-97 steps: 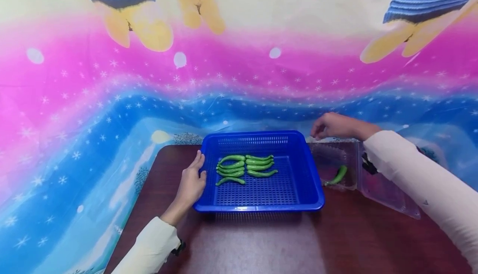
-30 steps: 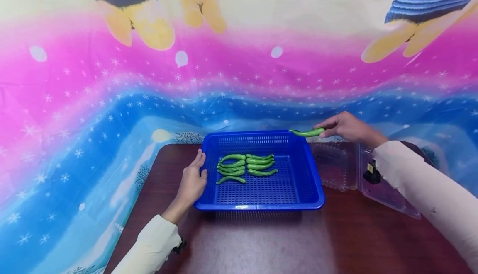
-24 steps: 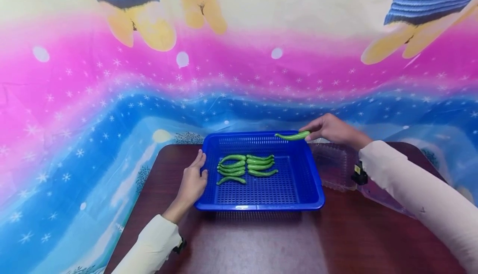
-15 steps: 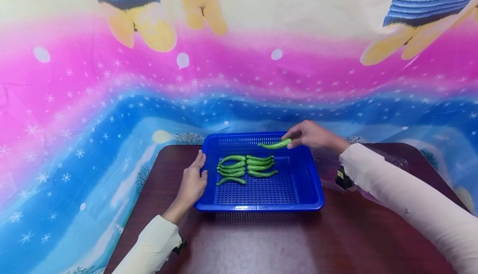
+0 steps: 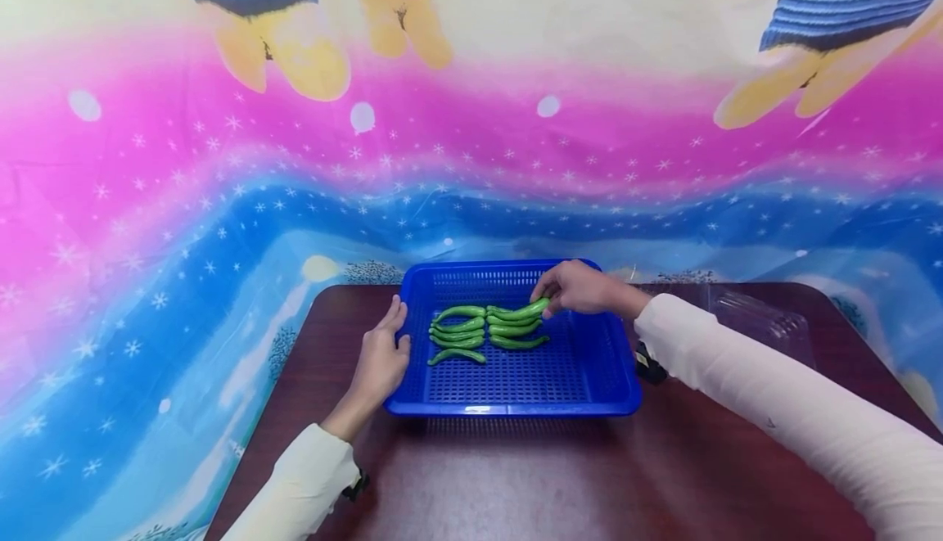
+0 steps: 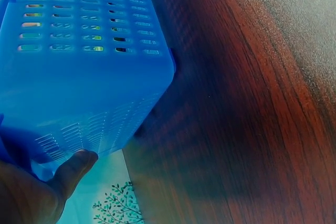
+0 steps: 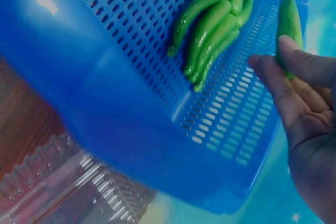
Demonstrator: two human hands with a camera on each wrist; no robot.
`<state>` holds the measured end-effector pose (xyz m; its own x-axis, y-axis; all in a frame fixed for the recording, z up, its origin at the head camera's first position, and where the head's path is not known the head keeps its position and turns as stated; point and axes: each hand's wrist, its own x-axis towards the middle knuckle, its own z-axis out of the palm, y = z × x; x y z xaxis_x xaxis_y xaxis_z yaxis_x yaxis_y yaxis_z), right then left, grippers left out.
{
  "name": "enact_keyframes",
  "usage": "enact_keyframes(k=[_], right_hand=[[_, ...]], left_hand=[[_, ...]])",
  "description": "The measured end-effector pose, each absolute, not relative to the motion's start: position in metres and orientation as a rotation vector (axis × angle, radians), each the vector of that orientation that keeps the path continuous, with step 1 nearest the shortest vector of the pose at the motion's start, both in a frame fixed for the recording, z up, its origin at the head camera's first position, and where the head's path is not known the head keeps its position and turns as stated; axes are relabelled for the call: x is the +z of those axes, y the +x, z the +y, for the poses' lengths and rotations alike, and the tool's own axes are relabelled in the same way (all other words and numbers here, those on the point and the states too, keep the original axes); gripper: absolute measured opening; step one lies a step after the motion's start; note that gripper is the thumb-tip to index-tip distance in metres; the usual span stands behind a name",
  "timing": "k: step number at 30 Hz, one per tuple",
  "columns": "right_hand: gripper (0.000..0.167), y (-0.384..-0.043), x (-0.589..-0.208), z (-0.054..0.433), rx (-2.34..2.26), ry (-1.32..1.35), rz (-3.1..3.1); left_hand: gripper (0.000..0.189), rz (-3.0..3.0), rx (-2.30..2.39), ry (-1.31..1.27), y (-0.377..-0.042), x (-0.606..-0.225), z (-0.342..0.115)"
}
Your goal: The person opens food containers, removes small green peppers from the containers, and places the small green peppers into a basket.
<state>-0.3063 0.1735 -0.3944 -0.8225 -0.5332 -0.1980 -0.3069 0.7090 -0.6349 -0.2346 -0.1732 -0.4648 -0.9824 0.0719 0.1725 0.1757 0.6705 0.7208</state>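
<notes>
A green chili pepper [image 5: 532, 309] is pinched between the thumb and fingers of my right hand [image 5: 582, 287], inside the blue plastic basket [image 5: 508, 410]. In the right wrist view the held pepper [image 7: 288, 17] points up from the fingertips, near the basket's perforated wall. Under and in front of it, several green peppers [image 5: 519, 343] lie side by side in a right-hand row. Another row of green peppers [image 5: 457, 343] lies to its left. My left hand [image 5: 376, 361] rests against the basket's left side, fingers extended; one finger [image 6: 79, 163] touches the outer wall.
A clear plastic clamshell box [image 5: 766, 320] lies to the right of the basket, partly hidden behind the right sleeve. Everything stands on a dark brown table [image 5: 501, 484]. A patterned cloth [image 5: 471, 148] hangs behind the table's far edge.
My right hand has taken the green pepper from the clear box and carried it left and down into the basket, over the right-hand row. The left hand has stayed at the basket's side.
</notes>
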Motion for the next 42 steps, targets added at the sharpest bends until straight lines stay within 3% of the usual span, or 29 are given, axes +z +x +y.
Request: enact_keyframes(k=[11, 21, 25, 27, 31, 42], right_hand=[[0.022, -0.299, -0.407, 0.148, -0.460, -0.757, 2.545], [0.011, -0.293, -0.419, 0.129, -0.248, -0.650, 2.521], [0.040, -0.292, -0.427, 0.124, -0.221, -0.597, 2.518], [0.044, -0.290, -0.430, 0.121, -0.216, -0.560, 2.521], [0.029, -0.288, -0.432, 0.118, -0.209, -0.510, 2.565], [0.024, -0.294, -0.443, 0.114, 0.052, -0.500, 2.596]], left_hand=[[0.056, -2.742, -1.249, -0.205, -0.235, -0.465, -0.174], [0.056, -2.737, -1.268, -0.213, -0.236, -0.467, -0.174], [0.056, -2.735, -1.261, -0.214, -0.236, -0.467, -0.174], [0.056, -2.733, -1.259, -0.214, -0.236, -0.467, -0.174], [0.056, -2.735, -1.251, -0.212, -0.236, -0.466, -0.174], [0.056, -2.741, -1.245, -0.210, -0.237, -0.467, -0.174]])
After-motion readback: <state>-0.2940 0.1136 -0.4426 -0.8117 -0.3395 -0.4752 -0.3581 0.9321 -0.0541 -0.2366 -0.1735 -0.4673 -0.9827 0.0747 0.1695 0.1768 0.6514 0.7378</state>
